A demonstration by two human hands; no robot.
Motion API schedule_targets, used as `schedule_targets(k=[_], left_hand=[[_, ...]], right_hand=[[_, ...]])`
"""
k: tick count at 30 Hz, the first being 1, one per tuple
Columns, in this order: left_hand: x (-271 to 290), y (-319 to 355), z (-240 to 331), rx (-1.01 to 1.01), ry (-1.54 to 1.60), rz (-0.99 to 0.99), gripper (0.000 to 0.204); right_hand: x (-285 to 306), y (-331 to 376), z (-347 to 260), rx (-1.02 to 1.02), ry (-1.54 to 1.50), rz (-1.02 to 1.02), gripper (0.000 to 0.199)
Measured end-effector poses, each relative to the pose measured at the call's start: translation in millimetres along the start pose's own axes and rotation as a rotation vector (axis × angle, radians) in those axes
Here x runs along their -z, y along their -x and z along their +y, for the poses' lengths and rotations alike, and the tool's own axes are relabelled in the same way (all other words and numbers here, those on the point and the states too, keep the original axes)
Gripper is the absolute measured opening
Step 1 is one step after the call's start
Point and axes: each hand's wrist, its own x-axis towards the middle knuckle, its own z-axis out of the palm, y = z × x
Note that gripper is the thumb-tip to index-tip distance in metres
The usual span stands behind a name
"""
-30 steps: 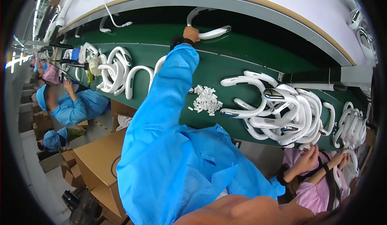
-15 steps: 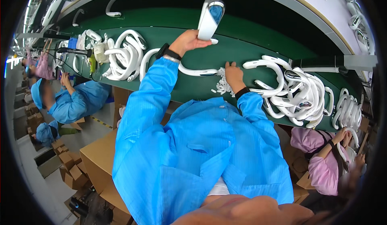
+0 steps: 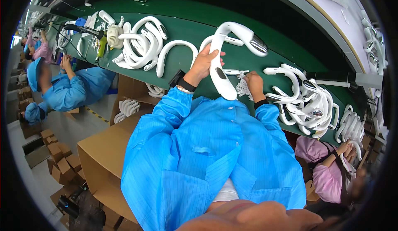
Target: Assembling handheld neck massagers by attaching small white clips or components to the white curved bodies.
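My left hand (image 3: 202, 65) is closed round one arm of a white U-shaped neck fan (image 3: 216, 61), held up over the green bench. One end of it, with a dark oval panel, points toward me; the other, with a shiny dark panel, points away to the right. My right hand (image 3: 253, 84) is at a heap of small white parts (image 3: 243, 87), its fingertips pinched together. Whatever they hold is too small to make out. Behind the held fan, more white curved pieces lie on the bench, partly hidden, and another white fan (image 3: 179, 44) rests left of my left hand.
Piles of white neck fans lie left (image 3: 143, 44) and right (image 3: 311, 102) on the green bench (image 3: 188, 28). A cream tool (image 3: 114, 36) with a green handle lies beside the left pile. An open cardboard box (image 3: 97, 148) stands at my left. Co-workers sit on both sides.
My left hand has lowered the neck fan toward me and turned it, so its U shape now shows. At the small white parts, my right fingers have come together. The view has shifted slightly.
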Motion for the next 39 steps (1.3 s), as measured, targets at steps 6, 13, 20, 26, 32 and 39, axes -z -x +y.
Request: schedule_targets(k=[6,13,20,26,32,39], left_hand=[[-14,6,-8,0.088,0.101,-0.222,0.033],[-29,-4,-19,0.377,0.413,-0.139,0.033],[-23,-24,-18,0.536,0.804,-0.185,0.028],[-13,-26,-17,0.587,0.671,-0.258,0.025],[-22,-7,-24,0.436,0.107,-0.224,0.027],[-55,8,-42,0.32,-0.089,-0.227,0.048]], right_hand=[[12,-1,-2,-0.162,-0.282,0.104,0.016],[-3,13,20,-0.372,-0.514,-0.016,0.009],[-1,16,28,-0.387,-0.415,0.072,0.009],[33,13,11,-0.747,-1.442,-0.009,0.013],[70,15,-2,-0.705,-1.743,0.028,0.013],[89,14,-23,-0.629,-1.774,0.006,0.012]])
